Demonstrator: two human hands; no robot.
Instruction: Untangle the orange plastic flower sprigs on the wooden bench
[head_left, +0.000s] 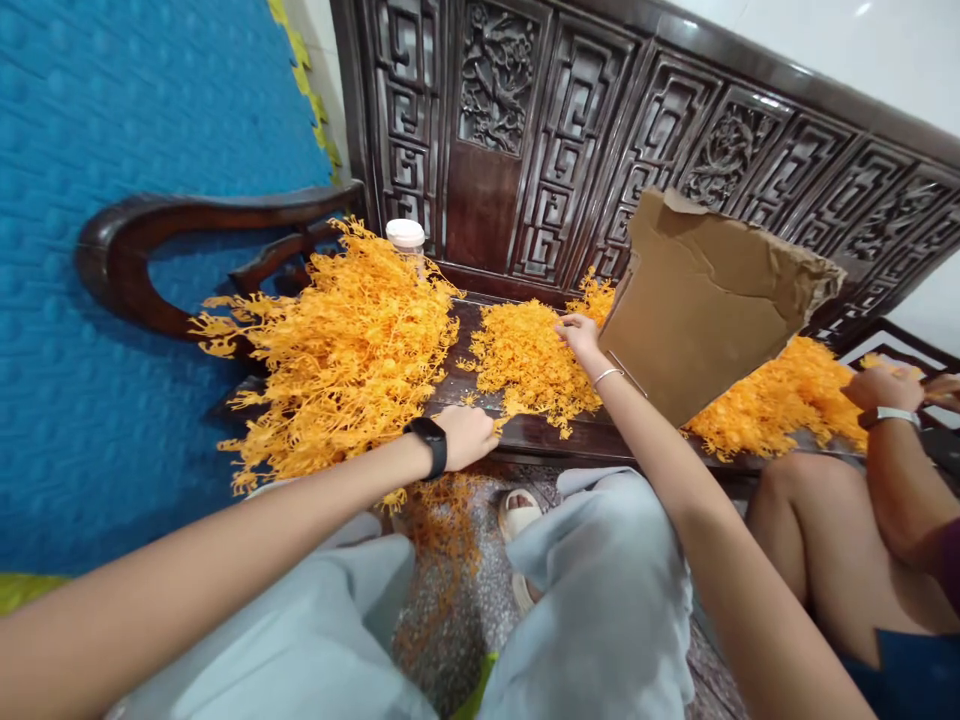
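My left hand (469, 438), with a black watch band at the wrist, is closed low over the bench's front edge. An orange branching plastic piece (507, 414) shows at its fingertips. Further right, my right hand (579, 336), wearing a thin bangle, reaches to the middle pile of small orange pieces (529, 350). Its fingers are drawn together at the pile's right edge; what they pinch is too small to make out. A large bushy heap of orange branching strands (352, 360) lies left of both hands.
A brown cardboard sheet (697, 300) leans upright between the middle pile and another orange heap (787, 400). Behind stands the carved dark wood bench back (487, 210), with a white-lidded jar (406, 236) before it. Another person's hand (885, 388) works at far right. Orange bits (442, 520) litter the floor.
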